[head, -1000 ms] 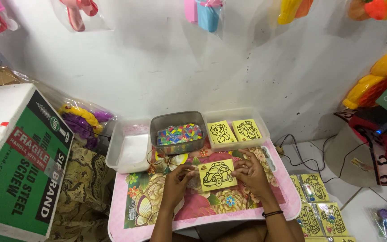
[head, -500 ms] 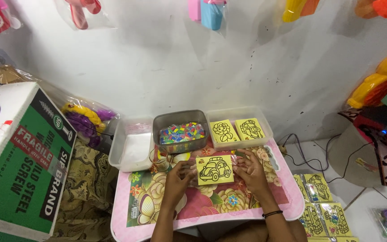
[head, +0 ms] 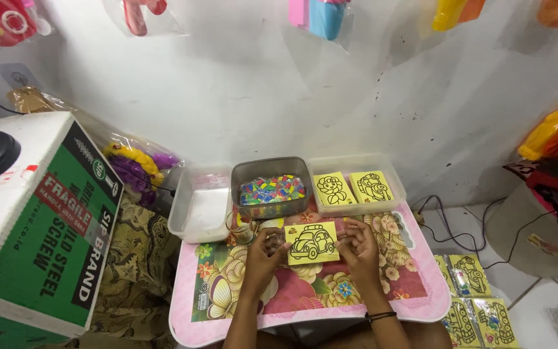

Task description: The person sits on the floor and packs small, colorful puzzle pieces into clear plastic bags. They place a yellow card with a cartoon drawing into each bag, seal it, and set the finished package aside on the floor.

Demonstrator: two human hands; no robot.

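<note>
A yellow card with a black car outline is held between both hands over a small pink floral table. My left hand grips its left edge and my right hand grips its right edge. A black band sits on my right wrist. Just beyond the card stands a grey tub of small colourful pieces. A clear tray to its right holds two more yellow outline cards.
An empty clear tub sits at the table's left. A large green and white cardboard box stands at left. More packaged yellow cards lie on the floor at right, near cables. Bagged toys hang on the white wall.
Both hands have shifted the car card slightly away from me, toward the tub of coloured pieces. The grip is unchanged.
</note>
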